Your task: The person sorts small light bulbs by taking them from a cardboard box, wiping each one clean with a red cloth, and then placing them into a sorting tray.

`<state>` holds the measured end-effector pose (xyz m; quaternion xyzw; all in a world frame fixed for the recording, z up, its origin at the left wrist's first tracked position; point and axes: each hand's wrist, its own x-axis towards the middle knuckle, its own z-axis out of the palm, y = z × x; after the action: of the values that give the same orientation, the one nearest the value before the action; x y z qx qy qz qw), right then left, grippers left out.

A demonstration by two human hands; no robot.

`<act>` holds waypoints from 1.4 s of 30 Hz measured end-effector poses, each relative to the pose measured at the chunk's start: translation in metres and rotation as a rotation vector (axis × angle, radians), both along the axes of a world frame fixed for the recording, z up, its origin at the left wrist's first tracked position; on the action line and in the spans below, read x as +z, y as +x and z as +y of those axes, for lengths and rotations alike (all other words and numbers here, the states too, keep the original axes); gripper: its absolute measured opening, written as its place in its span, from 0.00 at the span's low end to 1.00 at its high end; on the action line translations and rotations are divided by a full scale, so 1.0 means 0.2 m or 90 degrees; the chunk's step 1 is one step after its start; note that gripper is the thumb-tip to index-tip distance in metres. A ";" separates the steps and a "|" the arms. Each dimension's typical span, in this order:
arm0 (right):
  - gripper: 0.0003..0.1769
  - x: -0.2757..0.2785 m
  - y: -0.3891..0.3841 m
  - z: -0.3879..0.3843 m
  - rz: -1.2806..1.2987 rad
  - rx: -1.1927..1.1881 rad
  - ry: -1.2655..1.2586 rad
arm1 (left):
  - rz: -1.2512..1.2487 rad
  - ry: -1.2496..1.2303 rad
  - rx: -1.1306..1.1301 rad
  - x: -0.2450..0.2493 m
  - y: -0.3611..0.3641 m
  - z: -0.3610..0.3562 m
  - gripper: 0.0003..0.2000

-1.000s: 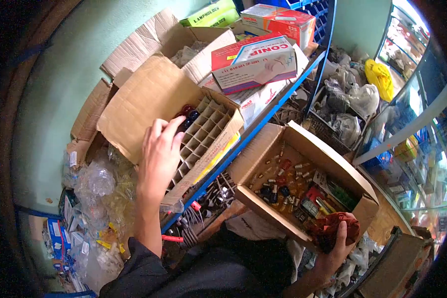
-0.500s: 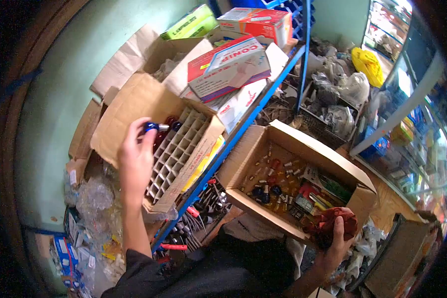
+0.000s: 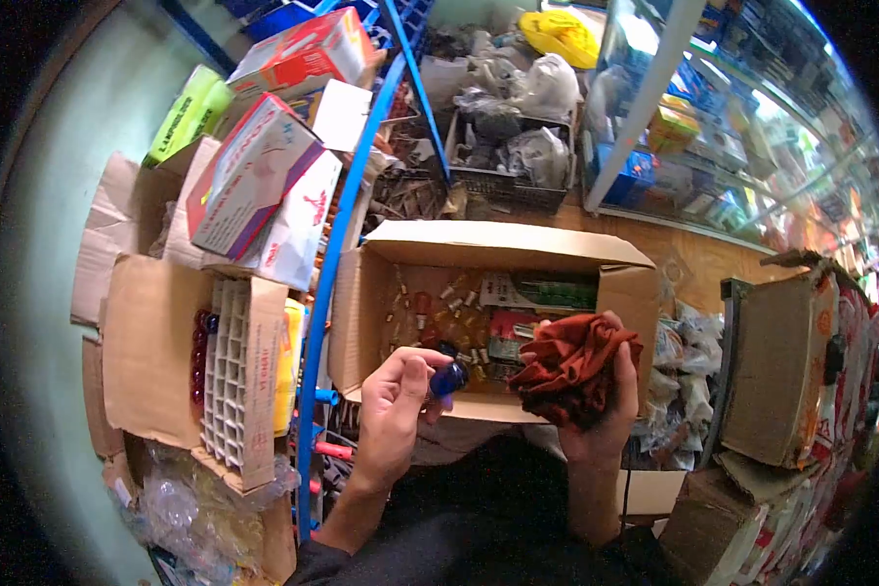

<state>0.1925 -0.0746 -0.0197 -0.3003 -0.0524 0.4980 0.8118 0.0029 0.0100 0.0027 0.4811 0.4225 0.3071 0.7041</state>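
Observation:
My left hand [image 3: 393, 415] is closed around a small dark blue light bulb [image 3: 449, 377], pinched by fingers and thumb over the front wall of an open cardboard box [image 3: 508, 239]. A crumpled rust-red cloth [image 3: 578, 366] sits in my right hand [image 3: 604, 430], whose fingers wrap its right side. Inside the box lie several small clear bulbs [image 3: 469, 327], a red bulb [image 3: 422, 305] and a green-and-white package [image 3: 547, 292]. To the left, a carton with a white cardboard divider grid [image 3: 227, 376] holds a row of dark red bulbs [image 3: 199, 366] and a blue one.
A blue metal shelf edge [image 3: 334, 264] runs between the two boxes. Printed cartons [image 3: 254, 176] are stacked at upper left. Behind stands a black crate [image 3: 513, 186] with plastic bags, beside a glass display case [image 3: 645, 186]. More cardboard boxes [image 3: 774, 366] stand at right.
My left hand has brought the blue bulb from above the divider carton rightward to the open box. My right hand has raised the cloth close to it. The view has turned right.

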 end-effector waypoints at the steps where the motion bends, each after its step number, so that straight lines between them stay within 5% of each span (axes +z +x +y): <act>1: 0.27 0.00 0.02 0.01 0.000 -0.006 -0.010 | 0.003 0.015 -0.002 -0.01 0.02 0.00 0.19; 3: 0.28 -0.01 0.07 -0.01 -0.090 0.029 -0.070 | 0.014 0.045 -0.009 -0.02 0.06 0.00 0.20; 7: 0.30 -0.04 0.10 0.04 -0.699 -0.039 -0.180 | 0.014 0.104 0.037 -0.03 0.09 0.01 0.21; 11: 0.32 0.12 0.07 0.01 -1.057 -0.019 -0.296 | 0.009 0.121 0.048 -0.05 0.08 0.01 0.23; 19: 0.35 0.06 0.08 0.06 -0.038 0.209 -0.163 | 0.128 0.264 -0.061 0.00 0.10 -0.07 0.18; 25: 0.30 0.05 0.05 0.07 0.325 0.269 0.010 | 0.238 0.498 -0.028 0.04 0.11 -0.03 0.12; 28: 0.35 0.01 -0.01 0.07 -0.119 0.270 -0.206 | 0.246 0.499 -0.084 0.10 0.10 -0.02 0.12; 32: 0.32 0.04 -0.03 0.04 0.050 0.210 -0.095 | 0.236 0.524 -0.048 0.07 0.13 -0.04 0.14; 35: 0.36 0.04 -0.07 0.01 -0.075 0.260 -0.043 | 0.238 0.552 -0.051 0.03 0.14 0.00 0.13; 40: 0.45 0.03 -0.02 0.04 -0.527 0.330 0.058 | 0.216 0.543 -0.085 0.06 0.11 0.02 0.13; 42: 0.44 0.04 -0.01 0.04 -0.600 0.304 0.095 | 0.133 0.323 -0.062 0.07 0.10 0.00 0.13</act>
<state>0.1906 -0.0675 -0.0112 -0.4125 -0.5136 0.4750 0.5835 0.0221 0.0098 0.0159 0.6908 0.3789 0.3179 0.5275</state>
